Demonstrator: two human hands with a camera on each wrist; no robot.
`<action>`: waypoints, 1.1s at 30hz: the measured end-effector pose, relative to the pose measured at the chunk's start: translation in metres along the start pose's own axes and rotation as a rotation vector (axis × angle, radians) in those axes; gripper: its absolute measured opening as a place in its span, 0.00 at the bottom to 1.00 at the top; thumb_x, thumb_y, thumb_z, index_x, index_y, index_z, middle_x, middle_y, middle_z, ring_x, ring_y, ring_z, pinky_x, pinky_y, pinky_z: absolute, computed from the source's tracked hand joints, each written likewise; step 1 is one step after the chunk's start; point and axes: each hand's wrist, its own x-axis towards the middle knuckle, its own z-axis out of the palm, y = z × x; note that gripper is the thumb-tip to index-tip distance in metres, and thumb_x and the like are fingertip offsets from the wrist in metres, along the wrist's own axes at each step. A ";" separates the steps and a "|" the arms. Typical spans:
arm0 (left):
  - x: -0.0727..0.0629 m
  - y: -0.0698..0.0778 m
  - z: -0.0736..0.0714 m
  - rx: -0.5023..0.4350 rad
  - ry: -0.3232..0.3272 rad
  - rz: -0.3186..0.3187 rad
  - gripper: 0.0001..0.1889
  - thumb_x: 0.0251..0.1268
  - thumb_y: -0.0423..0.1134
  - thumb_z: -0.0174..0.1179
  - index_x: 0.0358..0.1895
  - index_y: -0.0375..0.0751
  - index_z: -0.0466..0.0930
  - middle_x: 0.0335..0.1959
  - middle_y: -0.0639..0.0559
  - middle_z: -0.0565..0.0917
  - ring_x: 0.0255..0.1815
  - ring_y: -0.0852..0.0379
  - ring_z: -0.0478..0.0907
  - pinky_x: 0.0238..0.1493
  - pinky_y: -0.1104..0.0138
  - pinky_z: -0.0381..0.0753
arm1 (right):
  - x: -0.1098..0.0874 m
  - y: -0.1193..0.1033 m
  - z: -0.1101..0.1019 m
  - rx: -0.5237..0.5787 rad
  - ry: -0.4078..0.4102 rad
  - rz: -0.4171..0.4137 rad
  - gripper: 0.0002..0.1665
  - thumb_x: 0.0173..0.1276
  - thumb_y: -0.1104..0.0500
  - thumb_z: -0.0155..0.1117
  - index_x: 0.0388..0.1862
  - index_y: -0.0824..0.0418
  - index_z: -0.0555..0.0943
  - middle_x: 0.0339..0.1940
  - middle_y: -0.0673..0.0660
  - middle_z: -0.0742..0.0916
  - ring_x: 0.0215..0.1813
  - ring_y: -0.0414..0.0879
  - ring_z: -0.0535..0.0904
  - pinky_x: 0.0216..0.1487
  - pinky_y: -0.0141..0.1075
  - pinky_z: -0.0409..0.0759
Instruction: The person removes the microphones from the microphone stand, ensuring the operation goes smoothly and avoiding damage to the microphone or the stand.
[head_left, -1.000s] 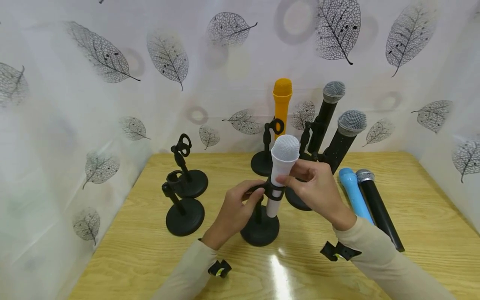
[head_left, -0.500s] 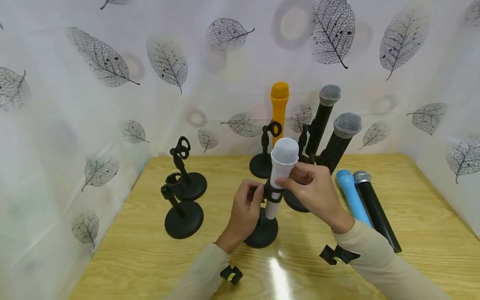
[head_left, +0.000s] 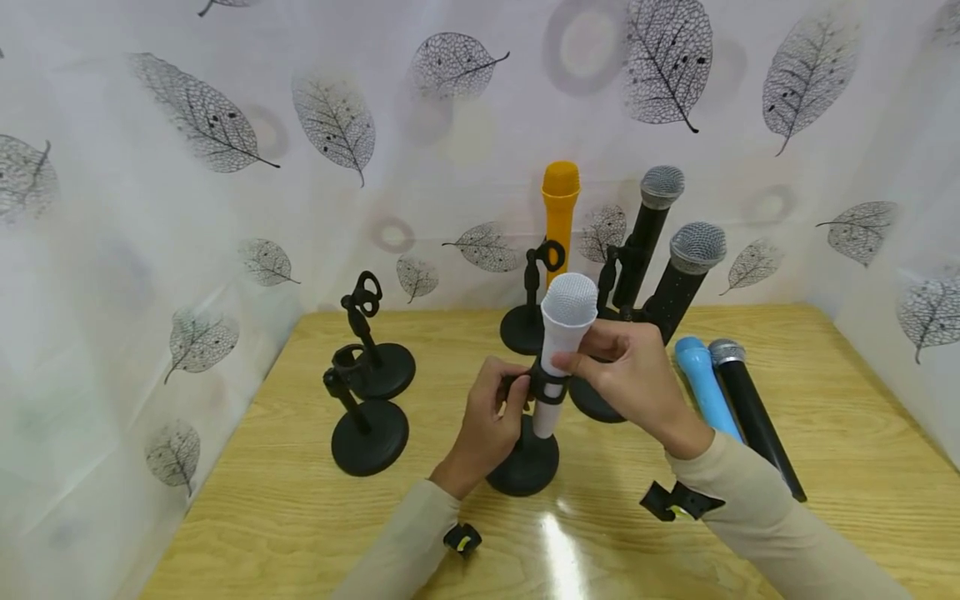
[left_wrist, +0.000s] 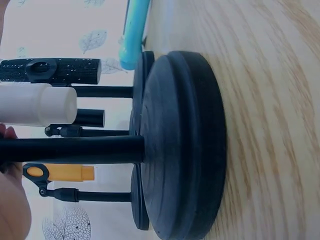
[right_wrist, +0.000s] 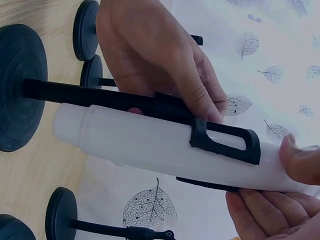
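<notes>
A white microphone (head_left: 564,333) sits tilted through the black ring clip (right_wrist: 225,142) of a desk stand, whose round base (head_left: 523,467) rests on the table. My right hand (head_left: 633,379) pinches the microphone's body just below its mesh head, thumb in front and fingers behind. On the other side, my left hand (head_left: 489,417) grips the top of the stand beside the clip with thumb and fingers. In the right wrist view the microphone's lower end (right_wrist: 70,125) sticks out below the clip, alongside the stand's pole (right_wrist: 85,95).
Two bare stands (head_left: 369,437) are at the left. Behind my hands, an orange microphone (head_left: 560,208) and two black microphones (head_left: 651,229) stand in holders. A blue microphone (head_left: 707,387) and a black one (head_left: 757,421) lie on the wooden table (head_left: 285,533) at right.
My left hand has drawn its fingers in closer around the top of the stand, its wrist shifting right. The right hand and the white microphone stay nearly in place.
</notes>
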 end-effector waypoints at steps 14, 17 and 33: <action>-0.015 -0.032 0.000 0.062 0.002 0.018 0.09 0.72 0.18 0.53 0.49 0.30 0.72 0.38 0.41 0.72 0.28 0.50 0.76 0.29 0.68 0.82 | 0.008 -0.007 -0.006 0.047 -0.009 -0.023 0.16 0.58 0.72 0.77 0.47 0.70 0.88 0.40 0.60 0.91 0.41 0.40 0.89 0.42 0.33 0.86; -0.014 -0.031 0.001 0.055 0.002 0.019 0.09 0.72 0.18 0.53 0.49 0.30 0.72 0.38 0.41 0.72 0.28 0.50 0.76 0.29 0.67 0.82 | 0.010 -0.008 -0.007 0.053 -0.010 -0.026 0.17 0.57 0.74 0.77 0.47 0.72 0.87 0.40 0.61 0.91 0.41 0.39 0.89 0.42 0.32 0.86; -0.008 -0.020 0.001 0.065 0.002 0.020 0.07 0.71 0.17 0.52 0.46 0.27 0.72 0.37 0.39 0.71 0.27 0.49 0.75 0.28 0.69 0.80 | 0.023 -0.021 -0.018 0.046 0.001 0.004 0.16 0.58 0.72 0.76 0.47 0.72 0.87 0.40 0.62 0.91 0.39 0.39 0.89 0.40 0.33 0.86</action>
